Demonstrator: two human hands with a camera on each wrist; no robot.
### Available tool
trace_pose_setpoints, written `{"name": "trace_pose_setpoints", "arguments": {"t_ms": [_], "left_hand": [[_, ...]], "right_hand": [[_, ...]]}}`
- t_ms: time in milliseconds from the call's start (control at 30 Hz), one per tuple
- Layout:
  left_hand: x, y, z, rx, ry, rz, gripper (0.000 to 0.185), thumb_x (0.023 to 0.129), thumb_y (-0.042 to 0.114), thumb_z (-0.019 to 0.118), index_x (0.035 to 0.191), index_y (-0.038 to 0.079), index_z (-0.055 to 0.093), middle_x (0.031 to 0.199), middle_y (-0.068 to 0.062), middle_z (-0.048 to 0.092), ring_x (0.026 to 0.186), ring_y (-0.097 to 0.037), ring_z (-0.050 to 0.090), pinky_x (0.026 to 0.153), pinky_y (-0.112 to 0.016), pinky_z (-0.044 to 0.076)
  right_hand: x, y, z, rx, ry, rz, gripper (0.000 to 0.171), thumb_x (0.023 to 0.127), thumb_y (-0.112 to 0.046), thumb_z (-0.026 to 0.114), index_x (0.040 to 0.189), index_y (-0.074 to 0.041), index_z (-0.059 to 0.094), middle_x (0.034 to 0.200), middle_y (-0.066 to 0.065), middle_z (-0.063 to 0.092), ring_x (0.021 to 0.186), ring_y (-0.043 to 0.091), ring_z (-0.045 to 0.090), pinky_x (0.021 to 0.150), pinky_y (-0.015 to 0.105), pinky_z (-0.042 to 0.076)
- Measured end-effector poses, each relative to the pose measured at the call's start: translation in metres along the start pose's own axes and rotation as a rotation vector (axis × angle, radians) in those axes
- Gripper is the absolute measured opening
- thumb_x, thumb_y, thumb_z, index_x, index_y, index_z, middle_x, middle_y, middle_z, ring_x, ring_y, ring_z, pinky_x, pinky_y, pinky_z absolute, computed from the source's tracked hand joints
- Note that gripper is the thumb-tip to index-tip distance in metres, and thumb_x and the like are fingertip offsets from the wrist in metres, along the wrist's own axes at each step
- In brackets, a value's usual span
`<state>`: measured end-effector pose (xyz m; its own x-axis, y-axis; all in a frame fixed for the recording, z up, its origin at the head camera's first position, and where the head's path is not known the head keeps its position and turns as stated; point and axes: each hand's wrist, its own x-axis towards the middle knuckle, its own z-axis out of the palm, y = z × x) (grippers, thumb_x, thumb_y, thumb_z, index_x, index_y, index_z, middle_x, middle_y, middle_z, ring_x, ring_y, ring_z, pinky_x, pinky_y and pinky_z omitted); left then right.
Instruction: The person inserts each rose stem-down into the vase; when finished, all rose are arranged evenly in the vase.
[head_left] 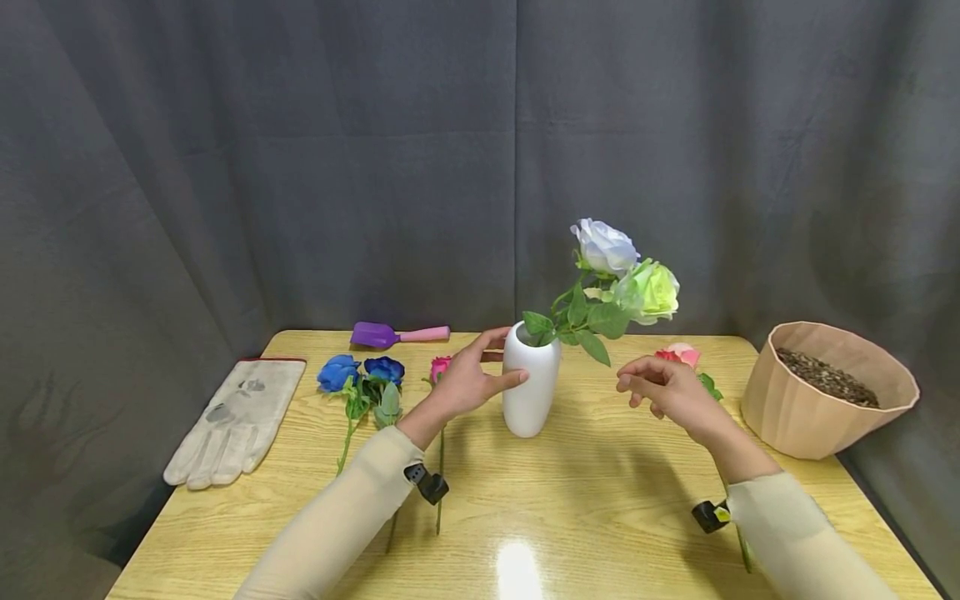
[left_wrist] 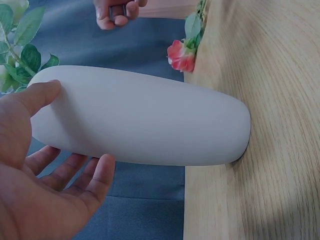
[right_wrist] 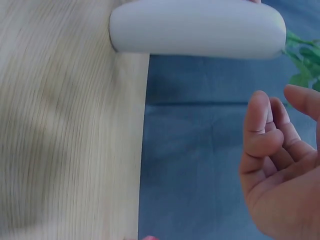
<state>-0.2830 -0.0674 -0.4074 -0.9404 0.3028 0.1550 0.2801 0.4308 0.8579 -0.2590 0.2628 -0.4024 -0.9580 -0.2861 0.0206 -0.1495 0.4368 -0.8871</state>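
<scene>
A white vase stands upright near the middle of the table. Around its upper part my left hand holds it, thumb on the near side and fingers behind; the left wrist view shows the thumb close below the rim. Leaning right out of the vase are a pale lilac-white rose and a yellow-green rose with green leaves. My right hand hovers to the right of the vase, fingers loosely bent and holding nothing. Behind it lies a red and pink rose, its stem partly hidden by the forearm.
Blue roses and a pink rose lie left of the vase. Farther left is a pale glove. A purple trowel with a pink handle rests at the back edge. At right stands a peach pot containing dark soil.
</scene>
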Motion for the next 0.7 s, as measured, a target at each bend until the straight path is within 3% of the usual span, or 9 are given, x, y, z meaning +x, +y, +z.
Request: {"name": "trace_pose_setpoints", "arguments": {"t_ms": [433, 700], "left_hand": [[0.0, 0.001, -0.001, 0.008, -0.004, -0.006, 0.081, 0.084, 0.044, 0.08, 0.151, 0.023, 0.041, 0.142, -0.003, 0.056, 0.13, -0.027, 0.057, 0.097, -0.046, 0.055], [0.0, -0.001, -0.001, 0.011, -0.002, -0.012, 0.082, 0.083, 0.046, 0.079, 0.151, 0.023, 0.041, 0.142, -0.004, 0.056, 0.13, -0.028, 0.057, 0.097, -0.048, 0.055]], "right_hand": [[-0.014, 0.025, -0.033, 0.012, 0.054, 0.044, 0.033, 0.102, -0.031, 0.059, 0.12, -0.004, 0.061, 0.098, -0.01, 0.069, 0.08, 0.009, 0.063, 0.053, 0.023, 0.045], [-0.025, 0.041, -0.052, -0.003, 0.079, 0.066, 0.018, 0.102, -0.034, 0.057, 0.112, -0.021, 0.065, 0.096, -0.019, 0.07, 0.082, 0.008, 0.066, 0.058, 0.028, 0.05]]}}
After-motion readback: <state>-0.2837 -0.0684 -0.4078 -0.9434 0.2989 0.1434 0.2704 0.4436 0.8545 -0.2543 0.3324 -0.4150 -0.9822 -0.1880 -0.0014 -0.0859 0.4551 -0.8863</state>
